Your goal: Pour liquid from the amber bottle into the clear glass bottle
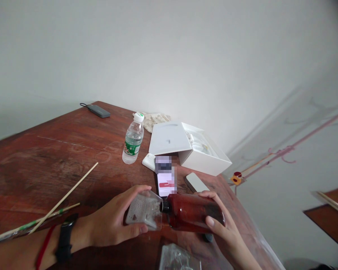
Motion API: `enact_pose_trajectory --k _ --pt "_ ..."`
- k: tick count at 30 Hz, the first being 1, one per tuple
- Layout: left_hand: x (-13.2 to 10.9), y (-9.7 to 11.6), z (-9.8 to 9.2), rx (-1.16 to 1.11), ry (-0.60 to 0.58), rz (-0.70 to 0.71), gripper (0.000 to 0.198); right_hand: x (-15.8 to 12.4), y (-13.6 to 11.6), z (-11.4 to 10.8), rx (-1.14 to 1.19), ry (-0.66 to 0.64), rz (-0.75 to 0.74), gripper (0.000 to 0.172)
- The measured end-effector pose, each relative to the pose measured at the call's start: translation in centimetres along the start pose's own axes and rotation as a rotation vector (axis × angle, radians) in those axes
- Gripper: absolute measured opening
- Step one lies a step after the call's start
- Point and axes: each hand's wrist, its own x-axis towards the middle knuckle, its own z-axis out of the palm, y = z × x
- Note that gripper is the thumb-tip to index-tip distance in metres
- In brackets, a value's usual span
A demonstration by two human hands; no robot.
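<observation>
- A person's two bare hands are working close together above a reddish-brown wooden table (73, 146).
- The left hand (112, 219) is holding a clear plastic container (145, 212), its fingers and thumb spreading partway open around opposite sides.
- The right hand (225, 223) is curling around a brown bottle (193, 213), fingers over the far side and thumb pressing the near side.
- The brown bottle is lying sideways in the grip, its black neck pointing left and meeting the container's right edge (whether the neck is reaching inside or just resting at the rim, I cannot tell).
- The step in hand is looking like lining up the bottle's mouth with the container, perhaps for pouring; no stream is clearly showing.
- The next move is calling, I judge, for a steady left hand and a careful tilt from the right, with the mouth staying over the container.
- A phone (163, 179) with a lit, partly blurred screen is lying just beyond the hands; a second clear plastic piece (178, 258) is sitting nearer, at the bottom edge.
- Farther back, a water bottle (133, 140) is standing upright near an open white box (171, 137).
- To the left, a thin wooden stick (70, 190) is lying at a slant.
</observation>
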Motion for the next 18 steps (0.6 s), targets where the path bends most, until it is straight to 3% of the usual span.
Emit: enact_pose_trajectory --k 18 --pt "-0.12 0.19 -0.18 -0.016 -0.006 -0.032 0.073 -0.02 0.07 -0.19 -0.062 0.025 -0.008 0.064"
